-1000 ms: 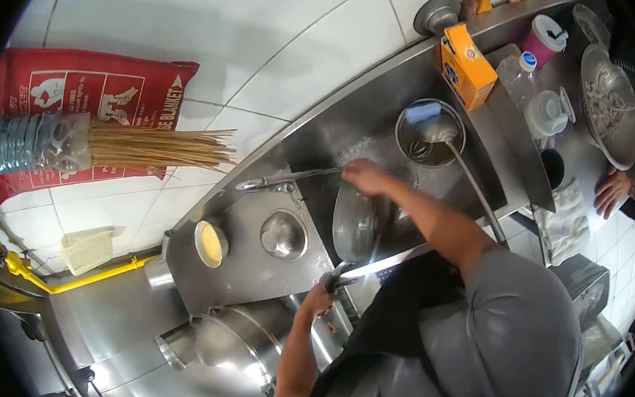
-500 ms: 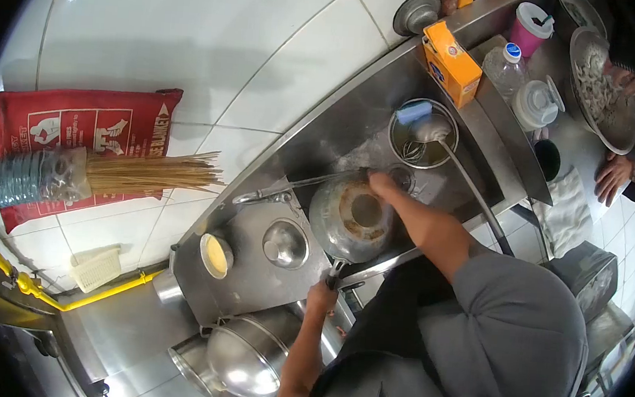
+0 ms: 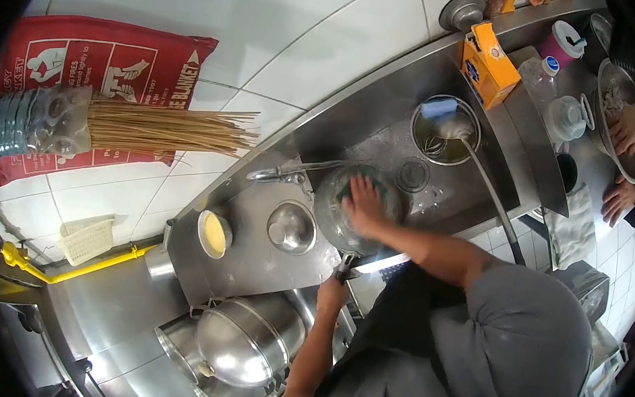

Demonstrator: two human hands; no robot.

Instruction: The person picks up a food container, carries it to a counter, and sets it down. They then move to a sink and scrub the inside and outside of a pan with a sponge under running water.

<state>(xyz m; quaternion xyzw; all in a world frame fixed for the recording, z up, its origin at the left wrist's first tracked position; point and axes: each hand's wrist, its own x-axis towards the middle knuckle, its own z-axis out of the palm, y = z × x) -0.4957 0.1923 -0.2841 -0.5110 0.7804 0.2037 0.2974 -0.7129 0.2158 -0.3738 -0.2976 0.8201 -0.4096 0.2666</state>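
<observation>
Head view, L hand clenched on handle of pan, R hand spread flat over green scourer, scourer mostly hidden

The red bag hanging on the tiled wall in the upper left of the frame carries white lettering along its right end that reads "BLANKET". The smaller print beside its white pictograms is too fine to read. The lettering on the blue label of the orange carton, upper right, cannot be made out.
</observation>
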